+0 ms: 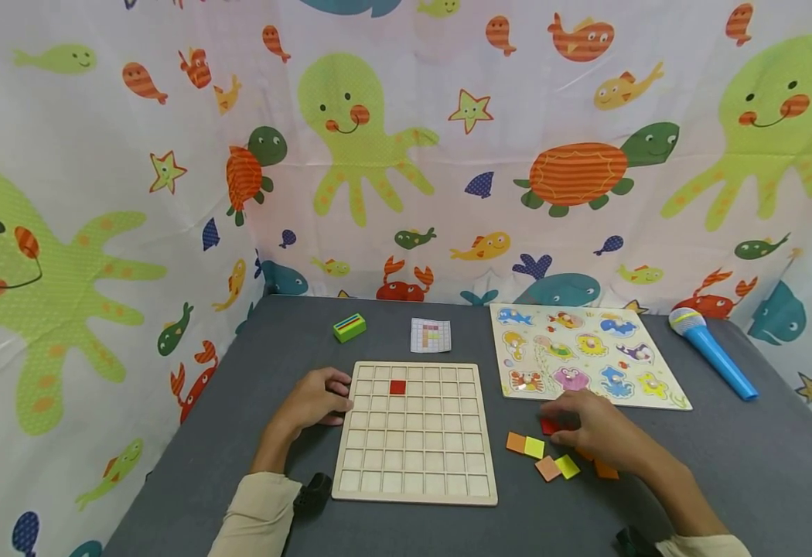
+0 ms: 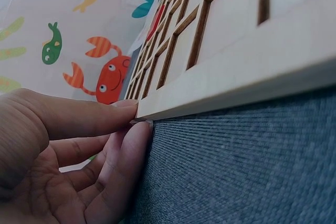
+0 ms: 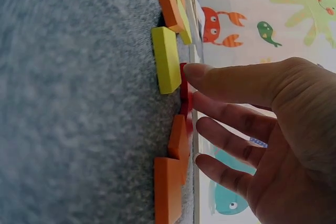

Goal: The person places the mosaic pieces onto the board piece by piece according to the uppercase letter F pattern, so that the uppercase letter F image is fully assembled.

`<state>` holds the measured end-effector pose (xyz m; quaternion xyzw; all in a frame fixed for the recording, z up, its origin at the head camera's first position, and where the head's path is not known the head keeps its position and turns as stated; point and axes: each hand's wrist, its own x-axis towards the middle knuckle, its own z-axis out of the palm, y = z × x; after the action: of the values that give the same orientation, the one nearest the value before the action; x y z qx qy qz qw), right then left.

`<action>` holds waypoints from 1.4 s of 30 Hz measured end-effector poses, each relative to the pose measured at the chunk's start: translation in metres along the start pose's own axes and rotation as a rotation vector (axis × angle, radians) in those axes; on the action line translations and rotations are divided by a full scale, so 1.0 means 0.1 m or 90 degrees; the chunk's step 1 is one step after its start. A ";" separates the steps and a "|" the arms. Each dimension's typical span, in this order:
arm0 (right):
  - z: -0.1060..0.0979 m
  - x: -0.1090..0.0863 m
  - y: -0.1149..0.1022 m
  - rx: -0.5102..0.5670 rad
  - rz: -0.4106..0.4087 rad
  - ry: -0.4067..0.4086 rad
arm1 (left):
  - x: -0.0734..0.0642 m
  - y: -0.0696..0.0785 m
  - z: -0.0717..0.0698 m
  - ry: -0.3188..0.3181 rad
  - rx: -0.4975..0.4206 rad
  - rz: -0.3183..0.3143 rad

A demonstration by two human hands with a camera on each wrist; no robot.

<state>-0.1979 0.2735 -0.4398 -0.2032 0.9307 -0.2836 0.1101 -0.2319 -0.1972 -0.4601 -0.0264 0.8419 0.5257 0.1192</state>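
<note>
A wooden grid board point(image 1: 414, 500) lies on the dark table, with one red square tile point(image 1: 397, 387) in its top row. At the board's left edge, my left hand point(image 1: 313, 401) pinches the rim between thumb point(image 2: 94, 116) and a finger. My right hand point(image 1: 599, 433) is over loose tiles to the board's right. Its thumb touches a red tile point(image 3: 184, 80), and the other fingers are relaxed and fairly straight. Around it lie an orange tile point(image 1: 516, 442), yellow tiles point(image 1: 534, 448) and a light orange tile point(image 1: 548, 468). The palm partly hides other orange tiles point(image 1: 606, 470).
A sea-animal puzzle board point(image 1: 590, 352) lies behind my right hand. Further right is a blue toy microphone point(image 1: 715, 356). Beyond the grid are a printed pattern card point(image 1: 431, 336) and a small green block with coloured stripes point(image 1: 349, 328). A sea-print curtain point(image 1: 406, 178) stands behind the table.
</note>
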 end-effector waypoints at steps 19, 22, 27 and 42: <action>0.04 0.00 0.08 -0.038 0.002 0.007 | 0.00 0.00 -0.02 -0.012 -0.008 -0.003; 0.03 0.00 0.08 -0.039 -0.001 0.001 | 0.00 0.00 -0.02 -0.011 -0.006 -0.004; 0.02 0.00 0.08 -0.036 -0.002 -0.003 | 0.01 -0.01 -0.01 -0.003 -0.008 -0.002; 0.06 0.06 -0.04 -0.024 0.003 0.018 | 0.01 0.00 0.00 0.002 -0.006 -0.006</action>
<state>-0.2002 0.2651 -0.4426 -0.1992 0.9378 -0.2686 0.0934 -0.2326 -0.1972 -0.4598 -0.0321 0.8395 0.5288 0.1203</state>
